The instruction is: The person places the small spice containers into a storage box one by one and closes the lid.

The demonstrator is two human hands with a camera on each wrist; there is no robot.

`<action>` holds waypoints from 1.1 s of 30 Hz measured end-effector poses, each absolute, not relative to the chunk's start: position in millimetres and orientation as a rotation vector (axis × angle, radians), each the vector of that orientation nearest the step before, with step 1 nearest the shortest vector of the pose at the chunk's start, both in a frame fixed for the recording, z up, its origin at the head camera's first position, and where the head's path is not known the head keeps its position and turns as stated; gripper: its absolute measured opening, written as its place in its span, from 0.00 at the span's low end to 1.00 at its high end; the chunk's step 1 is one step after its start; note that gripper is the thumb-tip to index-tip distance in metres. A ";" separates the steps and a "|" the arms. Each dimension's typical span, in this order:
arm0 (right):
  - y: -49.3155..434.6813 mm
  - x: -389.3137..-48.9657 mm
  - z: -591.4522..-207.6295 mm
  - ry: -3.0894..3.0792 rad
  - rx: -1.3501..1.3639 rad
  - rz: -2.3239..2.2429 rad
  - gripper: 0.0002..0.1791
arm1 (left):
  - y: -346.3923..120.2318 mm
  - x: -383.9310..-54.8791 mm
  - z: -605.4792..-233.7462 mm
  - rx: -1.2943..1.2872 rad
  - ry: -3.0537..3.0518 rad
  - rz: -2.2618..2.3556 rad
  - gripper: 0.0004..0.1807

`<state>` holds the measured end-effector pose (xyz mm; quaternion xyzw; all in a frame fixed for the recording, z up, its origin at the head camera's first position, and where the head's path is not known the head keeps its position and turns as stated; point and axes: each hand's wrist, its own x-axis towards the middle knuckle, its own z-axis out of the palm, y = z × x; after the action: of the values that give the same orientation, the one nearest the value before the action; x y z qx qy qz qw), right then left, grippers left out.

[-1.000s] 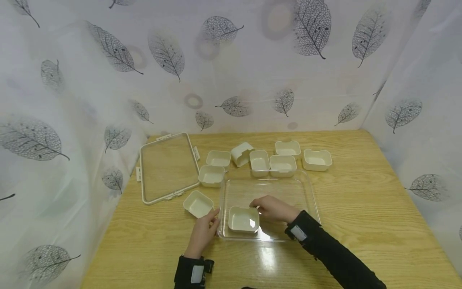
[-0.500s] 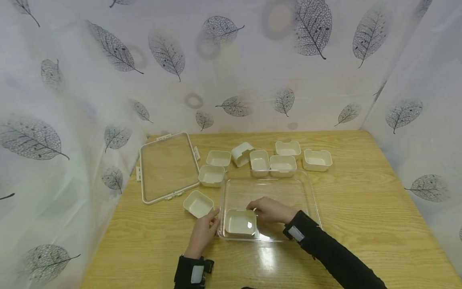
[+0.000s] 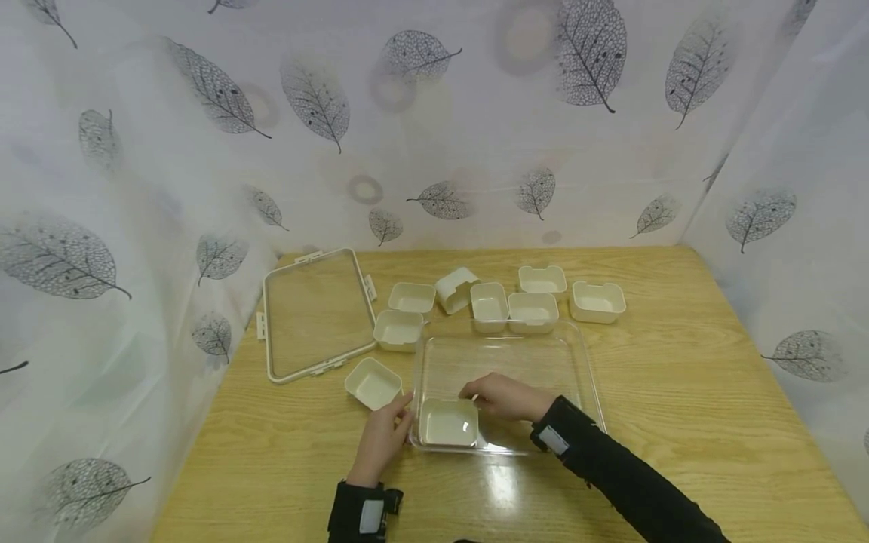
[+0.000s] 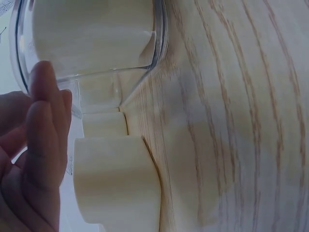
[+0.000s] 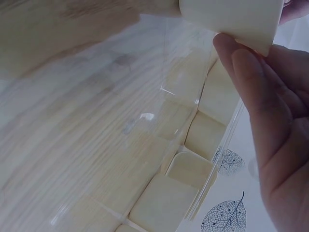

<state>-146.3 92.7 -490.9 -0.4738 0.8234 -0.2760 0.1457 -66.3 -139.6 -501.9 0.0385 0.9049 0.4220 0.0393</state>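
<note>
Reference landmark: the clear box (image 3: 536, 369), a shallow, rectangular, transparent vessel with rounded corners, set on the wood-grain table (image 3: 679, 392).

Item under examination: the held container (image 3: 449, 424), inside the clear box at its near left corner. Colour cream, surface smooth and matt; form a rounded rectangle, mouth upward, with one bright spot of glare inside. Seen from the left wrist, its pale wall shows through the clear side. Whether its base lies fully on the floor of the box cannot be told.

Right hand (image 3: 509, 396): over the interior of the box, pinching the container's right far corner between thumb and fingers. The right wrist view confirms the grip at the wall's edge.

Left hand (image 3: 382, 437): at the box's left side, fingers extended and touching the clear wall; no curled grip is seen.

Left of the box, just beside it and near the left hand, sits an angled container (image 3: 373, 383), also cream, mouth up. Beyond the box's far side stand seven cream containers (image 3: 489, 304), several with a notched rim. Among them, a tipped container (image 3: 455, 289) lies off its base. Beyond the box to the left lies a cream-rimmed panel (image 3: 319, 313), transparent, with clips along its edges. A leaf-print sheet (image 3: 468, 143) hangs behind the box.
</note>
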 end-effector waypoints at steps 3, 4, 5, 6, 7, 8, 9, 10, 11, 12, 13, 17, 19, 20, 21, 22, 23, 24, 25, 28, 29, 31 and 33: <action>90.8 -145.2 -488.2 2.355 -1.361 -0.802 0.14 | -139.2 -66.4 -501.7 0.111 2.758 1.312 0.19; 90.2 -144.8 -487.6 2.351 -1.360 -0.799 0.14 | -139.2 -66.2 -501.9 0.111 2.753 1.320 0.19; 89.5 -144.5 -487.2 2.348 -1.358 -0.800 0.13 | -139.0 -66.1 -502.0 0.114 2.750 1.325 0.19; 88.9 -144.2 -486.8 2.346 -1.356 -0.797 0.13 | -138.8 -66.1 -502.3 0.113 2.748 1.329 0.19; 88.5 -144.1 -486.6 2.344 -1.354 -0.796 0.13 | -138.6 -66.1 -502.8 0.109 2.745 1.334 0.19; 88.1 -144.0 -486.3 2.344 -1.354 -0.793 0.12 | -138.4 -66.1 -503.1 0.108 2.744 1.337 0.19; 87.7 -143.8 -486.3 2.344 -1.352 -0.790 0.12 | -138.2 -66.0 -503.3 0.107 2.745 1.338 0.19; 87.2 -143.6 -485.9 2.345 -1.346 -0.785 0.12 | -138.0 -66.0 -503.5 0.104 2.745 1.338 0.19; 86.7 -143.4 -485.6 2.346 -1.343 -0.783 0.12 | -137.9 -66.0 -503.7 0.099 2.744 1.337 0.19; 86.1 -143.2 -485.1 2.346 -1.336 -0.780 0.12 | -137.8 -66.1 -503.8 0.093 2.743 1.337 0.19; 85.5 -143.1 -484.7 2.344 -1.327 -0.779 0.12 | -137.8 -66.1 -503.9 0.089 2.742 1.338 0.19; 83.7 -142.6 -483.5 2.337 -1.300 -0.778 0.13 | -138.0 -66.1 -503.7 0.086 2.753 1.326 0.19; 83.3 -142.7 -483.8 2.337 -1.302 -0.778 0.14 | -138.1 -65.9 -503.7 0.088 2.758 1.321 0.19; 83.1 -142.7 -484.1 2.339 -1.308 -0.778 0.14 | -138.1 -65.8 -503.7 0.089 2.758 1.321 0.19; 82.8 -142.8 -484.5 2.343 -1.318 -0.776 0.14 | -138.1 -65.6 -503.7 0.090 2.759 1.320 0.19; 82.6 -143.0 -485.0 2.346 -1.333 -0.778 0.14 | -138.0 -65.5 -503.6 0.088 2.756 1.322 0.19; 82.3 -143.1 -485.5 2.351 -1.346 -0.776 0.14 | -137.9 -65.5 -503.6 0.086 2.755 1.323 0.19; 82.1 -143.3 -485.8 2.357 -1.356 -0.772 0.14 | -137.8 -65.4 -503.5 0.086 2.755 1.323 0.19; 82.0 -143.4 -485.7 2.360 -1.364 -0.771 0.14 | -137.6 -65.5 -503.4 0.083 2.754 1.324 0.19; 82.0 -143.7 -485.9 2.365 -1.372 -0.771 0.14 | -137.4 -65.7 -503.0 0.080 2.756 1.319 0.19; 82.0 -143.7 -485.8 2.364 -1.367 -0.771 0.13 | -137.3 -65.8 -502.8 0.080 2.759 1.316 0.19; 82.1 -143.7 -485.4 2.361 -1.362 -0.774 0.13 | -137.3 -66.0 -502.4 0.082 2.767 1.307 0.19; 82.2 -144.1 -485.6 2.360 -1.365 -0.774 0.13 | -137.3 -66.1 -502.2 0.084 2.770 1.303 0.19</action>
<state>-144.1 82.2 -485.6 -0.4758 0.8230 -0.2697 0.1531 -66.1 -137.3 -502.2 0.0273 0.9038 0.4252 0.0394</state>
